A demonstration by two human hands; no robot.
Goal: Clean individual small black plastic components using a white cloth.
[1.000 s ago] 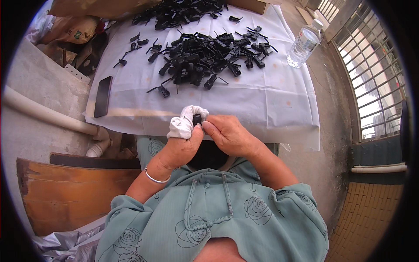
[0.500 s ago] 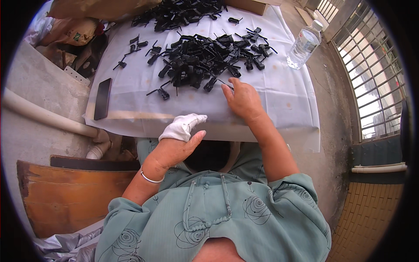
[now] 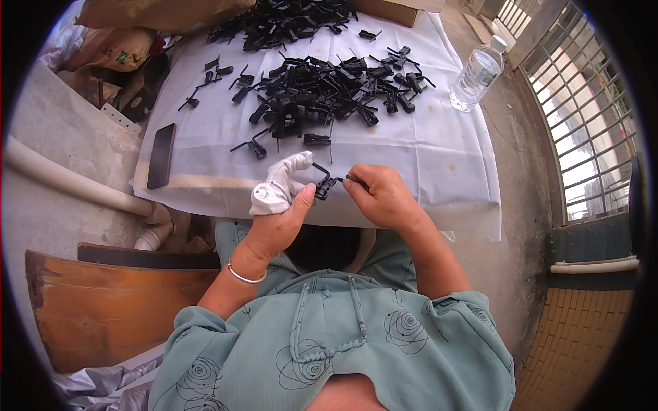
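A small black plastic piece (image 3: 325, 187) with thin bent arms is held between my hands, just above the table's near edge. My left hand (image 3: 277, 198), its fingers covered in white cloth and its thumb bare, grips the body of the piece. At the other side, the fingertips of my right hand (image 3: 384, 195) pinch the piece's right arm. Beyond my hands lies a heap of similar black pieces (image 3: 308, 89). One loose black piece (image 3: 317, 139) rests at the heap's near side, and another (image 3: 256, 148) lies to its left.
A white sheet (image 3: 445, 164) covers the table. A dark phone (image 3: 162, 155) lies at the left edge; a clear water bottle (image 3: 478, 74) stands at the right. Behind are a second black heap (image 3: 281, 20) and a cardboard box (image 3: 388, 10). A wooden board (image 3: 116, 294) leans at lower left.
My right hand has come back from the heap toward me with a black piece. My left hand has turned upward and closed on that piece. Near the heap, one piece has shifted.
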